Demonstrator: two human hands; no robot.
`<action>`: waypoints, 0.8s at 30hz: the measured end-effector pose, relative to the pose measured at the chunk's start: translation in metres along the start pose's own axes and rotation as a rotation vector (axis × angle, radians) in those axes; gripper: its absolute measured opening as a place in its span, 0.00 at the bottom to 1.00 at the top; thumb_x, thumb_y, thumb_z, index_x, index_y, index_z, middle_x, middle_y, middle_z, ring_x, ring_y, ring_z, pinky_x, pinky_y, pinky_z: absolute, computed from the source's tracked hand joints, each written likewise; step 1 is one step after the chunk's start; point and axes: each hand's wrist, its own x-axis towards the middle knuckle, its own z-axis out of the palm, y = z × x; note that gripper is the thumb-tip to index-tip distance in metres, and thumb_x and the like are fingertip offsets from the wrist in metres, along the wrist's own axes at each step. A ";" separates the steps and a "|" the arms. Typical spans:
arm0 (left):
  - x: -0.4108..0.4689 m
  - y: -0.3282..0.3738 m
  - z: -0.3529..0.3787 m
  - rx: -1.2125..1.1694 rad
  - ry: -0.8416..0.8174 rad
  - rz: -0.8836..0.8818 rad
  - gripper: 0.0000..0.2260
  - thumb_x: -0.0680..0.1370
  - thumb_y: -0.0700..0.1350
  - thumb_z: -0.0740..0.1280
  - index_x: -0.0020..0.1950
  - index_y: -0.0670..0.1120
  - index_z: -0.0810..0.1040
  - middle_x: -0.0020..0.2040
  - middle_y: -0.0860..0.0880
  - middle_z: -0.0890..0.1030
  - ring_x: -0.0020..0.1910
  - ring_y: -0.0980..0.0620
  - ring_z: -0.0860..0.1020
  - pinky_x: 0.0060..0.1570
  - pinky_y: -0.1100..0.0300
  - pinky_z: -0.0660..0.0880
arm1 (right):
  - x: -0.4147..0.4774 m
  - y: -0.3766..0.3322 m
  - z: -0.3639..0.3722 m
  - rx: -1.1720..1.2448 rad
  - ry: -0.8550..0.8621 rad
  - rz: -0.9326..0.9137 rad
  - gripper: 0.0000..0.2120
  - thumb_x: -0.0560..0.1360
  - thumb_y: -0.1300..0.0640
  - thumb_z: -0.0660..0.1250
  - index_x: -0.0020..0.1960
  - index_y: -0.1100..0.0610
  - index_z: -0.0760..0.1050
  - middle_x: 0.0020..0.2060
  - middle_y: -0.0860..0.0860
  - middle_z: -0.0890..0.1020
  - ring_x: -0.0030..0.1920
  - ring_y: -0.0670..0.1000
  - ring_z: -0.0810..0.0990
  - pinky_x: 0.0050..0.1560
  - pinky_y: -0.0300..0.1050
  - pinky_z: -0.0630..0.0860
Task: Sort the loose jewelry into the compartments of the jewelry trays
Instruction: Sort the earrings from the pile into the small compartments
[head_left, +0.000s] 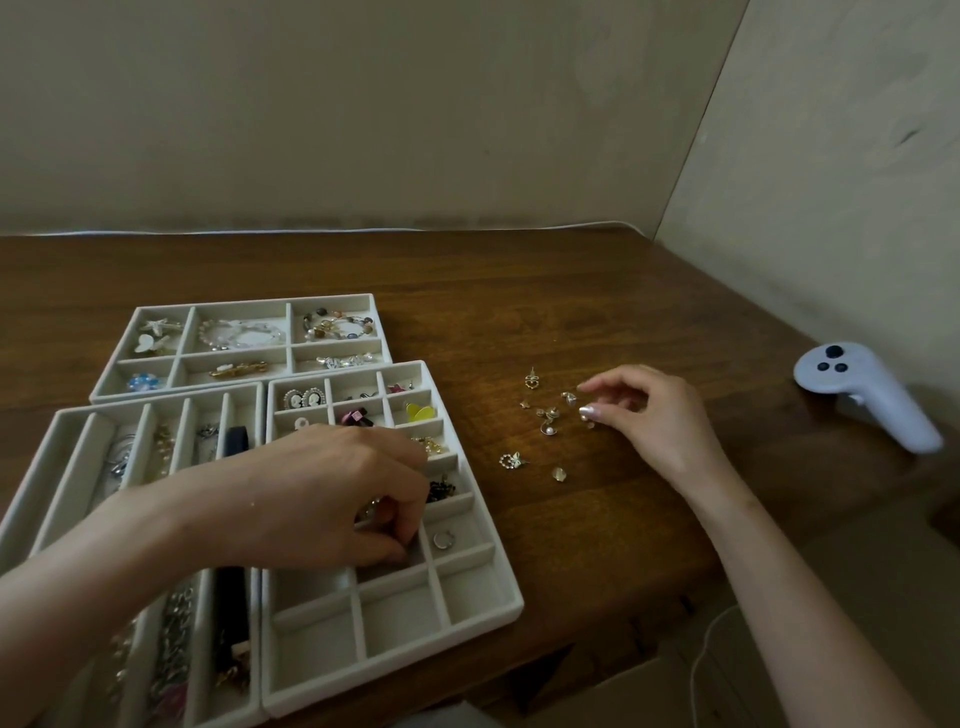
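Observation:
Three cream jewelry trays lie on the wooden table: a small-grid tray (511, 605), a long-slot tray (47, 447) to its left, and a back tray (111, 371). My left hand (332, 499) hovers over the middle of the grid tray, fingers curled down into a compartment; a small silver piece seems pinched under them, mostly hidden. Several loose gold and pearl earrings (548, 415) lie scattered on the table right of the trays. My right hand (641, 415) rests among them, its fingertips touching a small piece near a pearl stud (586, 412).
A white game controller (865, 395) lies at the far right of the table. A beige wall runs behind and along the right side. The table's front edge falls off at lower right, where a white cable (701, 649) hangs.

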 end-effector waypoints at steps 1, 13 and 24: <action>0.000 0.000 0.000 0.004 0.002 0.003 0.09 0.69 0.60 0.59 0.42 0.58 0.74 0.43 0.63 0.72 0.42 0.66 0.73 0.38 0.69 0.73 | 0.003 -0.001 0.002 -0.010 0.021 -0.010 0.12 0.71 0.61 0.72 0.53 0.51 0.80 0.45 0.46 0.78 0.43 0.44 0.76 0.40 0.27 0.71; 0.001 -0.001 0.002 0.000 0.009 0.018 0.06 0.69 0.58 0.61 0.41 0.58 0.73 0.43 0.63 0.72 0.41 0.68 0.72 0.38 0.72 0.71 | 0.004 -0.015 0.010 -0.030 -0.174 -0.069 0.07 0.72 0.59 0.71 0.48 0.48 0.81 0.45 0.43 0.78 0.46 0.40 0.75 0.42 0.27 0.69; 0.001 -0.001 0.001 -0.032 0.040 0.030 0.06 0.72 0.58 0.62 0.41 0.58 0.75 0.43 0.62 0.72 0.41 0.67 0.73 0.37 0.68 0.73 | 0.002 -0.018 0.014 0.071 -0.200 -0.090 0.05 0.71 0.57 0.72 0.44 0.48 0.82 0.43 0.44 0.80 0.45 0.40 0.76 0.45 0.30 0.71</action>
